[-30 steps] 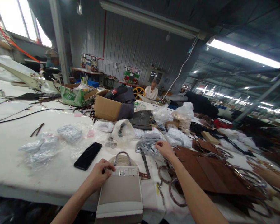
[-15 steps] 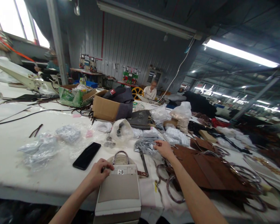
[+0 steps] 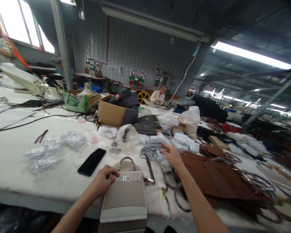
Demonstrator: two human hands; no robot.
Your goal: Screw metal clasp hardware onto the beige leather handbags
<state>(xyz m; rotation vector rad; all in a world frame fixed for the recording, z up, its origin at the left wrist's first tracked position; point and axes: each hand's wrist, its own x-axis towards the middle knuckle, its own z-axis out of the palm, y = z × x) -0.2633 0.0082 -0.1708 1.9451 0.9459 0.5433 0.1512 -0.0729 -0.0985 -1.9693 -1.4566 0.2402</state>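
A pale grey-beige bag (image 3: 126,197) with a round top handle (image 3: 126,159) lies at the table's front edge, small shiny metal pieces near its upper edge. My left hand (image 3: 106,178) rests on its upper left corner, fingers curled; whether they pinch anything is hidden. Over a clear plastic bag of dark parts (image 3: 152,151), my right hand (image 3: 171,156) hovers or lightly touches it, fingers apart, holding nothing visible. Below that plastic bag lies a dark strap (image 3: 149,170), close to a brown tab at the bag's right side.
A black phone (image 3: 91,161) and plastic packets (image 3: 45,155) lie to the left. Brown bag pieces (image 3: 215,176) with ring handles are stacked at right. Behind stand a cardboard box (image 3: 111,112) and a green box (image 3: 75,101). A person (image 3: 158,95) sits farther back.
The view has shifted slightly, so the table things appear a little farther right. My right hand's fingers look more spread. My left hand stays at the bag's corner.
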